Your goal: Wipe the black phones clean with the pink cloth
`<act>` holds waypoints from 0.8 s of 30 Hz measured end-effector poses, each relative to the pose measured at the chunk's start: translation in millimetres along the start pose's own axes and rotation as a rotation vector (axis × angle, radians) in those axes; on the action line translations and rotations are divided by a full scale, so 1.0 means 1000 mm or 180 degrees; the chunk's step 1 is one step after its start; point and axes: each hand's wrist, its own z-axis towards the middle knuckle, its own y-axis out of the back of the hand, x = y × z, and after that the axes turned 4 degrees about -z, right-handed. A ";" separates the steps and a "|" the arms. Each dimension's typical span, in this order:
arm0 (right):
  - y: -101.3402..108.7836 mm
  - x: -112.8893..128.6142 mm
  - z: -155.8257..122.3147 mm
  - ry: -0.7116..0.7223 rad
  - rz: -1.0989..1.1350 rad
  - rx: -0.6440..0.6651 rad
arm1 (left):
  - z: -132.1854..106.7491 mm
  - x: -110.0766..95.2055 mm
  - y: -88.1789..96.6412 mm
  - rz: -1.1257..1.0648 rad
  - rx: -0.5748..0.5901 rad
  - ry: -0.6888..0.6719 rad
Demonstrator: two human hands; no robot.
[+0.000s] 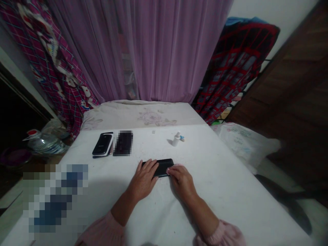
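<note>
A black smartphone [162, 167] lies flat on the white-covered table in front of me, its long side running left to right. Over its left part rests my left hand [143, 179], fingers across the top and thumb along the near edge, keeping hold of it. My right hand [181, 177] is closed in a pinch at the phone's right end. Between its fingertips shows a bit of pink cloth [168, 171], touching the phone's surface; most of the cloth is hidden by the fingers.
Stacked phones [103, 144] lie at the left, beside a blurred-out dark device [123, 143]. A small white spray bottle [176, 139] stands upright at the back right, with a small blue-and-white item [182, 138] behind it. A pixelated blue patch [57, 198] covers the near left.
</note>
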 end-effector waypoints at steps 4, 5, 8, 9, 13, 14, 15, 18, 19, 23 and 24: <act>-0.016 -0.010 0.034 -0.0188 -0.0175 0.0149 | 0.001 0.000 0.002 -0.0006 0.0063 -0.0007; -0.020 -0.012 0.043 -0.0274 -0.0221 0.0172 | 0.001 0.000 0.002 -0.0006 0.0056 -0.0011; -0.027 -0.014 0.056 -0.0465 -0.0318 0.0163 | 0.001 0.000 0.001 -0.0006 -0.0002 -0.0013; -0.027 -0.013 0.055 -0.0464 -0.0318 0.0129 | 0.001 0.000 0.001 -0.0008 -0.0012 -0.0016; -0.018 -0.005 0.029 -0.0097 -0.0137 -0.0039 | 0.000 0.002 -0.002 0.0005 -0.0018 -0.0047; -0.015 -0.002 0.021 -0.0017 -0.0086 -0.0073 | 0.000 0.003 -0.003 0.0017 -0.0018 -0.0055; -0.012 0.000 0.014 0.0039 -0.0039 -0.0081 | 0.000 0.005 -0.004 0.0029 -0.0017 -0.0066; -0.007 0.004 0.006 0.0103 0.0067 -0.0081 | 0.004 0.010 -0.003 0.0075 -0.0033 -0.0113; -0.007 0.005 0.007 0.0106 0.0086 -0.0076 | 0.005 0.012 -0.002 0.0098 -0.0052 -0.0117; -0.010 0.007 0.016 0.0077 0.0019 -0.0008 | 0.011 0.012 0.001 0.0214 -0.0171 -0.0023; -0.011 0.008 0.017 0.0078 -0.0028 0.0021 | 0.012 0.010 0.001 0.0232 -0.0203 -0.0006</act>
